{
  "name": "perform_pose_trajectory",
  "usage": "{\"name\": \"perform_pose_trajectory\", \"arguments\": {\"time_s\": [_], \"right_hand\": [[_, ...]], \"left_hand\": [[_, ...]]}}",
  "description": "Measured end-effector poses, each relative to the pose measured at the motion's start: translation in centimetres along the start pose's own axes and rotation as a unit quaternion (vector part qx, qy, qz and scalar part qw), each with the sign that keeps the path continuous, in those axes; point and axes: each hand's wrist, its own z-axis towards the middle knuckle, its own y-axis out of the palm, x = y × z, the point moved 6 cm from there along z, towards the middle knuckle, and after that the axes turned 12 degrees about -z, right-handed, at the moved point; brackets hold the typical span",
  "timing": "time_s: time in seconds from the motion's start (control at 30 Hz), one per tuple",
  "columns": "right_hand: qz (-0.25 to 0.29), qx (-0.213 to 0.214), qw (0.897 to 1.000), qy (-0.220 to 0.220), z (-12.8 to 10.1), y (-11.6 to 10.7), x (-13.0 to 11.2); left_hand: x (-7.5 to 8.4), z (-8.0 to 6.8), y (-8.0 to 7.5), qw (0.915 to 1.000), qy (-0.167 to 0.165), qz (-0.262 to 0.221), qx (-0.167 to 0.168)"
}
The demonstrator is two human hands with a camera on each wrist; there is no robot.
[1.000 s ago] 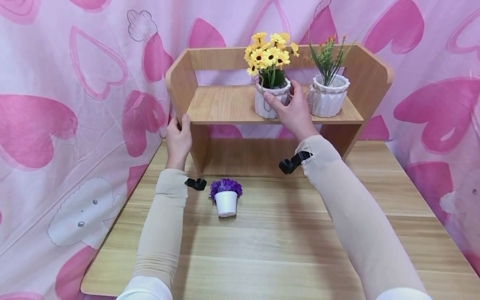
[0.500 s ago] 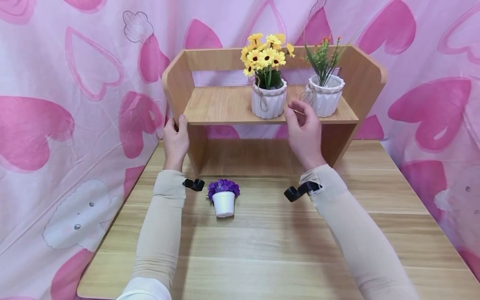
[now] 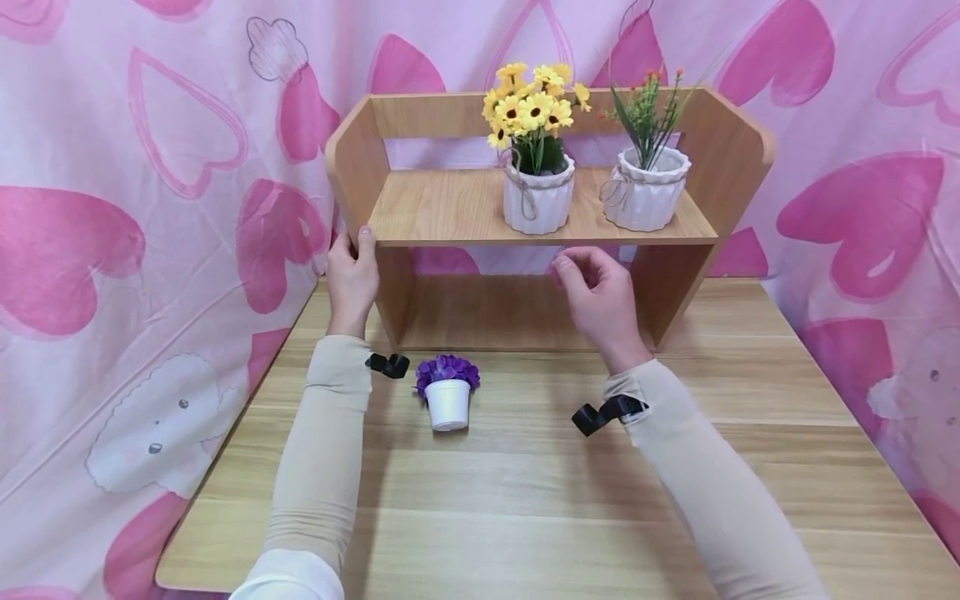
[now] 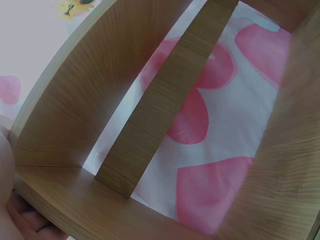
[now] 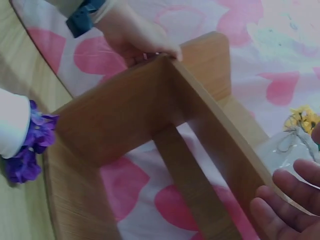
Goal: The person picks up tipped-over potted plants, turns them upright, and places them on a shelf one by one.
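Head view: we see the left hand [image 3: 352,279] gripping the shelf's [image 3: 442,204] left side; the right hand [image 3: 604,302], loosely curled and empty, hangs below the shelf's yellow-flower pot [image 3: 538,200], which a careless lift could topple. The purple-flower pot [image 3: 447,403] lies before the shelf. Left wrist: a tug could jolt the shelf. Right wrist: relaxed fingers [image 5: 296,190] might brush the yellow-flower pot.

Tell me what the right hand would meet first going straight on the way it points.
Most likely the upper shelf's front edge, below the white pot of yellow flowers. Depth is unclear in the head view, so the right hand might instead pass under that shelf.
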Motion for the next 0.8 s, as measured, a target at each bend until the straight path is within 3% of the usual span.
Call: {"name": "perform_pose_trajectory", "arguments": {"time_s": [0.37,0.8], "right_hand": [[-0.029,-0.086,0.996,0.023,-1.9,3.0,2.2],[-0.107,-0.158,0.981,0.045,-4.6,6.4,4.8]], "left_hand": [[0.1,-0.1,0.1,0.9998,-0.014,-0.001,-0.011],[0.0,0.0,0.1,0.9998,-0.013,-0.003,-0.013]]}}
